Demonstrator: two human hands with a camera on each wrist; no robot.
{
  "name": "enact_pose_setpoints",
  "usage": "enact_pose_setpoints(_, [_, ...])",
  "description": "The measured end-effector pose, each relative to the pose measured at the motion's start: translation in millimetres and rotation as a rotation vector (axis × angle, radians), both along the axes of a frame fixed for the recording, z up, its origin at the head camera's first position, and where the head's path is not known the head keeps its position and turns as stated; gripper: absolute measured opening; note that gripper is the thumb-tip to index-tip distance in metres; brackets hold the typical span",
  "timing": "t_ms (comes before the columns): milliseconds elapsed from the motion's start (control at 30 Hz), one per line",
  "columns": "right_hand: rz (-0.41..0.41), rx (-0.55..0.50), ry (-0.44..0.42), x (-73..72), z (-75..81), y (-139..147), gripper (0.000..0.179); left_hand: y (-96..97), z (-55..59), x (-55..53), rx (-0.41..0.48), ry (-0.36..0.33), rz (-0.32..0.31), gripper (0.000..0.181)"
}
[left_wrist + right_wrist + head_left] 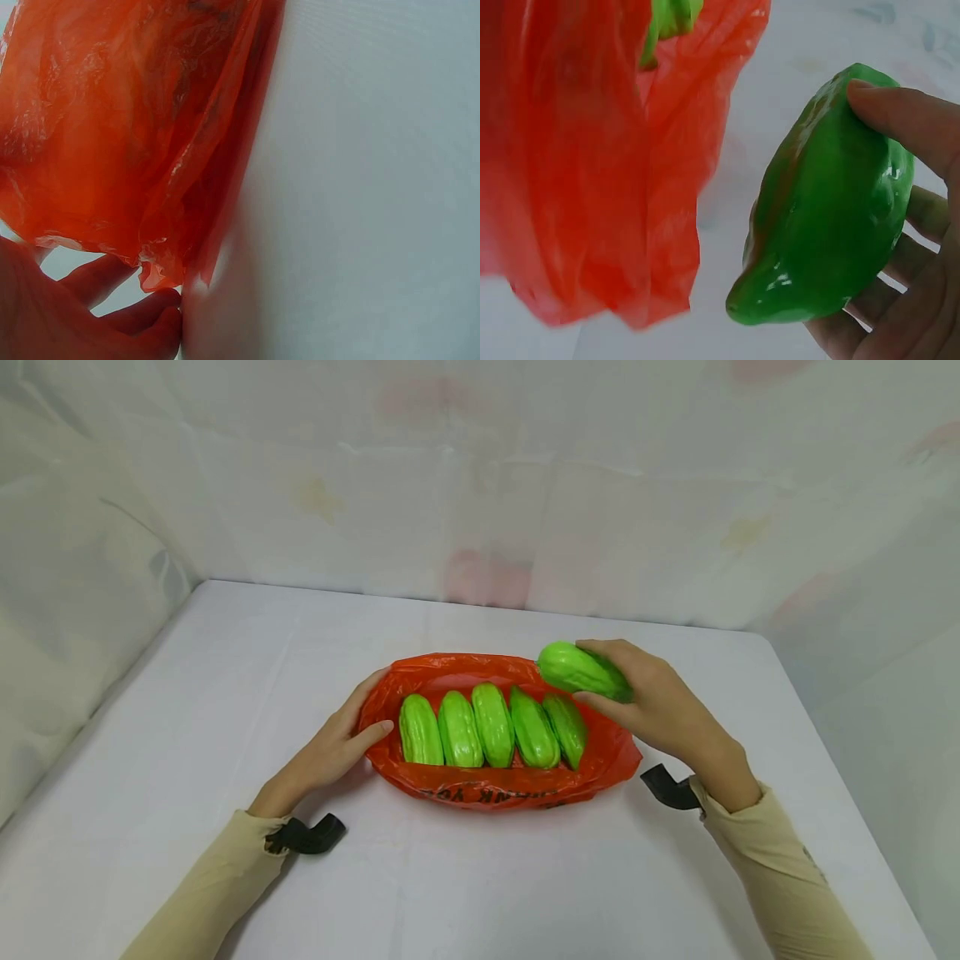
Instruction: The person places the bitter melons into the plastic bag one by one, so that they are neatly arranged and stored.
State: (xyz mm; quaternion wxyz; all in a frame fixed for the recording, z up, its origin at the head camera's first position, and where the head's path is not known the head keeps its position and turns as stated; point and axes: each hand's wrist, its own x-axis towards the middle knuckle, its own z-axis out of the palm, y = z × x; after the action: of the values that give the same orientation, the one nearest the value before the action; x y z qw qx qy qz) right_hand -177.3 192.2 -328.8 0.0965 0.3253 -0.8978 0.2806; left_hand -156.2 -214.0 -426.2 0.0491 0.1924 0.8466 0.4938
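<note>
A red plastic bag point(480, 795) with dark lettering lies open-mouthed on the table. Inside, several glossy green ridged fruits point(493, 727) lie side by side. My left hand point(341, 739) holds the bag's left end, thumb over the rim; in the left wrist view its fingers point(146, 315) are by the bag's crumpled lower edge. Above the bag's right end, my right hand point(667, 706) grips another green fruit point(581, 670) between thumb and fingers. The right wrist view shows this fruit point(832, 202) apart from the bag, with its pointed tip downward.
The white-covered table point(450, 885) extends around the bag. Pale, faintly patterned fabric point(480, 493) hangs behind it and at both sides. A black strap end point(318, 835) sticks out at the left cuff and another black piece point(671, 789) at the right.
</note>
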Motion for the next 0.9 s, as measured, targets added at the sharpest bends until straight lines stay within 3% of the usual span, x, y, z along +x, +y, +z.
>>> enact_pose_setpoints(267, [0.058,-0.034,0.033,5.8,-9.1,-22,0.058,-0.5,-0.1,0.5,-0.012,0.000,0.004,0.069])
enact_pose_setpoints(500, [0.084,-0.073,-0.016,16.4,-19.6,-42,0.062,-0.2,-1.5,-0.1,-0.005,0.000,0.003,0.068])
enact_pose_setpoints(900, [0.071,0.116,-0.063,36.4,-35.1,-61,0.056,-0.4,-2.1,-0.8,-0.009,0.009,0.003,0.069])
